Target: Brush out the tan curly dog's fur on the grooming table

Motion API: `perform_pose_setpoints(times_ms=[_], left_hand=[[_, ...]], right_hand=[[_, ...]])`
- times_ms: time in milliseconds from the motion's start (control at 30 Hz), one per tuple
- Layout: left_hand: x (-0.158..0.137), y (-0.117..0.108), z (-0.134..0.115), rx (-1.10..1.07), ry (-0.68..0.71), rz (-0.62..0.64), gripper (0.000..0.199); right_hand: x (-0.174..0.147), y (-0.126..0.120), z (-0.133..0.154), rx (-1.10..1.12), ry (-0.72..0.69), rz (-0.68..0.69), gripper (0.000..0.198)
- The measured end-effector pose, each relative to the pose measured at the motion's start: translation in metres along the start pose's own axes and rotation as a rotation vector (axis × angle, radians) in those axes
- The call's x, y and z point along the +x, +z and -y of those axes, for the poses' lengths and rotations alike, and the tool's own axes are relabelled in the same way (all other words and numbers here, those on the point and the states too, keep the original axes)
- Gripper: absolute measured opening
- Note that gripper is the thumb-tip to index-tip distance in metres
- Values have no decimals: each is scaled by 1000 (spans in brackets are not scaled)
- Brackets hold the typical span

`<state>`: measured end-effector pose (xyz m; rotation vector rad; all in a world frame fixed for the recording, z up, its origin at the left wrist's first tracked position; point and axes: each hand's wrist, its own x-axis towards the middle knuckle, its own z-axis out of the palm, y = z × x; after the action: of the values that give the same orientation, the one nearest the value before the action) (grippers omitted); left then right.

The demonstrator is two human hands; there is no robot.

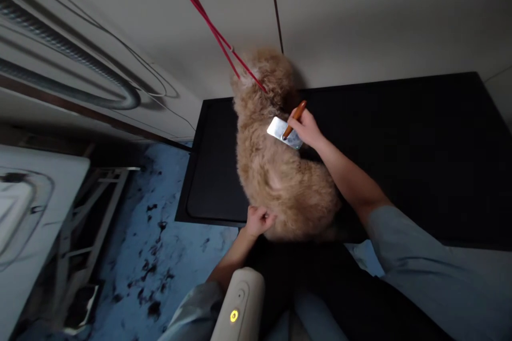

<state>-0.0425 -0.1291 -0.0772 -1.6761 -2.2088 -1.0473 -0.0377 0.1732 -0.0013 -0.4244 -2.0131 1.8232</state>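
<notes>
A curly, light-brown dog (276, 170) is on the black grooming table, its back to me and its head toward the wall. My right hand (306, 127) grips the wooden handle of a slicker brush (276, 129), whose metal back faces up over the dog's right side. The bristles are hidden beneath it. At the dog's rear, on the left, my left hand (258, 221) is closed with its fingertips at the fur. A doubled red cord (204, 16) runs down to the dog's neck.
The black table (408, 165) stretches right along the pale wall. A white cylindrical device (242, 303) with a yellow light points up near my body. Left are a ribbed hose (80, 37), a white-topped stand (72, 165) and blue floor (160, 256) strewn with dark hair clumps.
</notes>
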Motion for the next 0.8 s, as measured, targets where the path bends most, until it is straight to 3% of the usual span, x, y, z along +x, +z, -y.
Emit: perform_pose_setpoints(times_ms=[67,167,233,300,333,367,467,500,533,600,633,667,767,800], left_hand=[[3,2,-4,-16,8,1,41],[9,1,-9,-42,23,30,38],[13,-3,-14,-22,16,-3,25],[17,-6,-22,44,-1,-99,10],[19,-7,-26,74,-3,-141,19],[21,-6,-31,90,1,-159,29],[23,7,-44,50,89,-35,35],[22,14,-48,39,135,13,33],[20,21,-51,33,181,46,31],[14,33,-57,29,241,60,32],[10,37,-58,24,252,54,33],[7,41,-60,12,257,48,34],[-1,45,-60,-21,243,41,37],[-3,46,-60,-23,235,38,38]], right_hand=[[2,3,-7,-4,3,10,15],[3,5,-11,-21,76,272,20],[8,0,-9,-32,90,122,19],[12,-7,-4,-25,30,-178,16],[12,-10,-2,-15,-9,-263,16],[10,-12,0,-6,-38,-241,17],[1,-13,3,-5,23,193,24],[-2,-15,5,-15,65,217,24],[-5,-17,6,-31,84,125,23],[-12,-22,12,-75,37,-187,19],[-17,-25,15,-100,0,-232,17],[-23,-25,19,-123,-24,-141,16],[-40,-22,26,-152,16,380,18],[-43,-20,28,-163,33,392,18]])
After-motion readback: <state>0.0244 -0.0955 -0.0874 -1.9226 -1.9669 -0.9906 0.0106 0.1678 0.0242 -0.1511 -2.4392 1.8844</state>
